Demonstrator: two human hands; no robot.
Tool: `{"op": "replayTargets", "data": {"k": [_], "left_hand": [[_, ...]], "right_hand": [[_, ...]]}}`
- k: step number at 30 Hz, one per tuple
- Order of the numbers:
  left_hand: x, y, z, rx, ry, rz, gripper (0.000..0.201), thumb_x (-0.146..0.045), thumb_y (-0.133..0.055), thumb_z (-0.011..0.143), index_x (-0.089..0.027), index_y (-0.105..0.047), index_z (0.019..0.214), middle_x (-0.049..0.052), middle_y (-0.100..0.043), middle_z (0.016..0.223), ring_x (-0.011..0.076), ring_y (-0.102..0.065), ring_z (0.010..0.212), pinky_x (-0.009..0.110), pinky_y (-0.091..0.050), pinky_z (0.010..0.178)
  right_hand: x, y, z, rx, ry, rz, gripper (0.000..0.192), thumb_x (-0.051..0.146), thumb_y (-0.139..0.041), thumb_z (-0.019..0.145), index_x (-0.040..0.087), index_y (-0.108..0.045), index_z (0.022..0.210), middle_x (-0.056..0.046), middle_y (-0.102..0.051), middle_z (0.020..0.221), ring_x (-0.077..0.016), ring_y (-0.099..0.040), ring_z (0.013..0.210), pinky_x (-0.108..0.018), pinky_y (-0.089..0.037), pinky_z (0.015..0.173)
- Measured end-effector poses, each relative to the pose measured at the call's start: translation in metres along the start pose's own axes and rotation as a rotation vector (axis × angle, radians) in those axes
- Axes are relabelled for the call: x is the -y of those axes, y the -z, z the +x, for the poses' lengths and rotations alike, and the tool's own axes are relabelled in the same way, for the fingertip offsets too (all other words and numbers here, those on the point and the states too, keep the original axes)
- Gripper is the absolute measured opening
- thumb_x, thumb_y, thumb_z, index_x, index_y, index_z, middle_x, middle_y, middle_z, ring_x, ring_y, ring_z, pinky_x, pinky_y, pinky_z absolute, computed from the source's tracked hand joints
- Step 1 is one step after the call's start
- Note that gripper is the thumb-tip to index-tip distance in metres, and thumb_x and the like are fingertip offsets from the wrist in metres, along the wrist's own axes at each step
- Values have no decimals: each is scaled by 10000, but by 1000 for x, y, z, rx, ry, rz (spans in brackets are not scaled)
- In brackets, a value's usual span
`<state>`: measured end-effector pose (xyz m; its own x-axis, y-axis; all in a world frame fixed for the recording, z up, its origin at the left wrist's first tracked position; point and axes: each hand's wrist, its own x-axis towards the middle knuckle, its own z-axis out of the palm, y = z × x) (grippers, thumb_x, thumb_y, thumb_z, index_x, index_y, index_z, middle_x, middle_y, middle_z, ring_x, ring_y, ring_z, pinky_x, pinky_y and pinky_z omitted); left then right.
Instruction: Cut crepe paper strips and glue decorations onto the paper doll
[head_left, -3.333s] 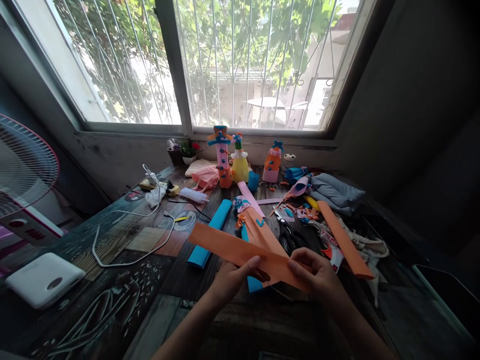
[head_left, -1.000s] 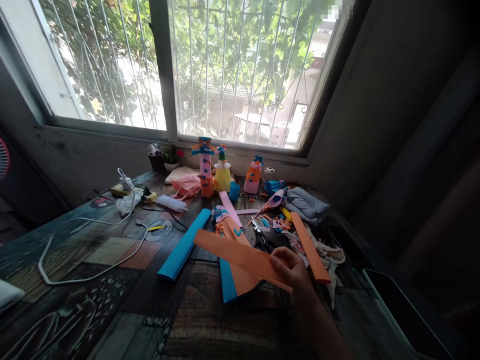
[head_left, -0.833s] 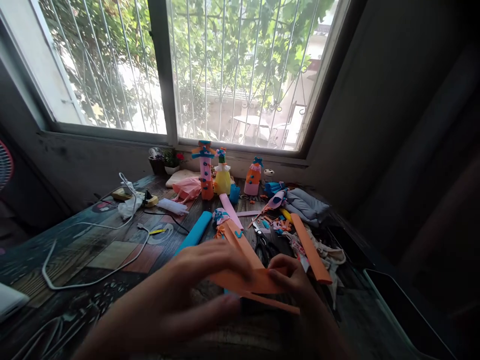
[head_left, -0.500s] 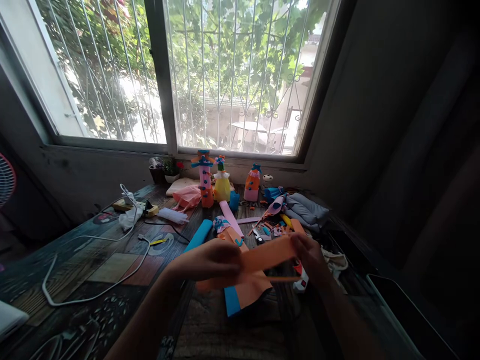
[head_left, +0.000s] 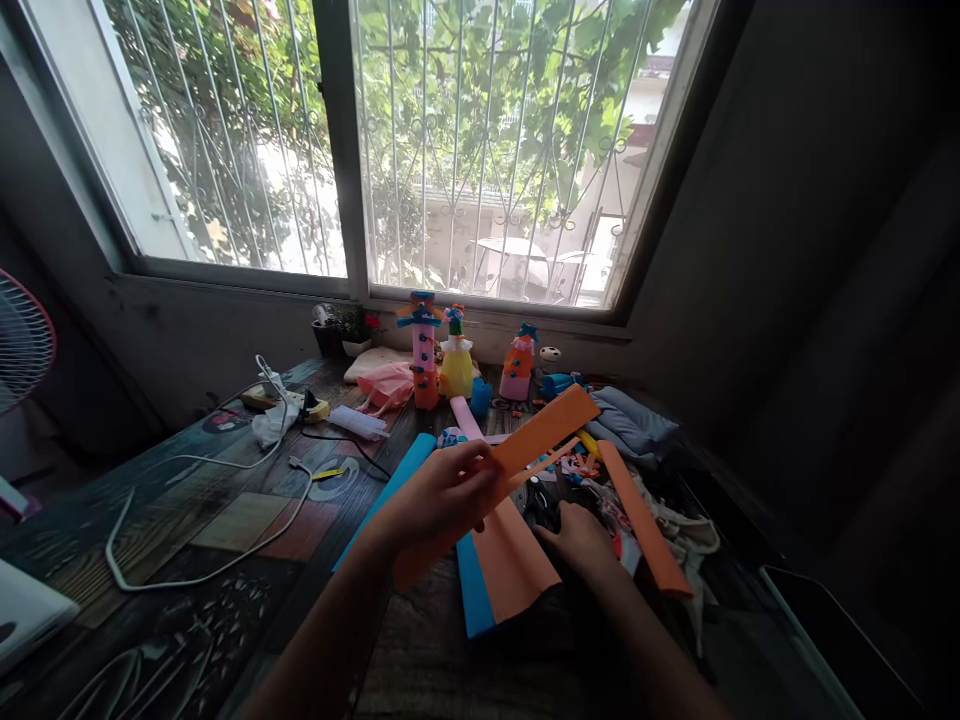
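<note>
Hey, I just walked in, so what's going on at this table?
A person is handling craft material at a table by a window. Their left hand holds up an orange strip, apparently paper. Their right hand is at the black handles of the scissors; whether it has gripped them is hard to tell. An orange-and-blue piece lies on the table in front of the person, and three decorated figures stand near the window.

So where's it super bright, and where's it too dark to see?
Head view: the window glares, washing out bits outside; head view again: the right wall is nearly black, but the left hand and orange strip show clearly.
</note>
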<state>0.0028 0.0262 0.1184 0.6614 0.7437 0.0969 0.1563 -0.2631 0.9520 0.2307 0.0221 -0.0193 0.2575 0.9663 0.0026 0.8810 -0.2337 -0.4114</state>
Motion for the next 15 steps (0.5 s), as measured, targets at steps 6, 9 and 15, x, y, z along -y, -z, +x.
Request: {"op": "replayTargets", "data": {"k": [6, 9, 15], "left_hand": [[1, 11, 0, -77, -4, 175, 209, -263, -381, 878, -152, -517, 991, -10, -482, 713, 108, -554, 536, 186, -423, 462], [6, 19, 0, -130, -24, 249, 242, -246, -387, 868, -159, -515, 1054, 10, -534, 760, 126, -566, 593, 191, -423, 501], [14, 30, 0, -214, -76, 248, 358, -276, -423, 872, -213, -436, 1225, 53, -627, 970, 161, -607, 724, 215, -451, 575]], "right_hand": [[-8, 13, 9, -13, -71, 152, 197, 346, -587, 655, 152, -599, 689, -164, -669, 759, -358, -617, 831, -378, -410, 644], [-23, 29, 8, 18, -53, 362, 239, 413, -596, 625, 176, -606, 662, -132, -684, 737, -341, -625, 806, -396, -434, 676], [-36, 40, -14, 129, 15, 850, 493, 597, -581, 633, 183, -640, 893, -73, -676, 722, -239, -622, 615, -370, -479, 588]]}}
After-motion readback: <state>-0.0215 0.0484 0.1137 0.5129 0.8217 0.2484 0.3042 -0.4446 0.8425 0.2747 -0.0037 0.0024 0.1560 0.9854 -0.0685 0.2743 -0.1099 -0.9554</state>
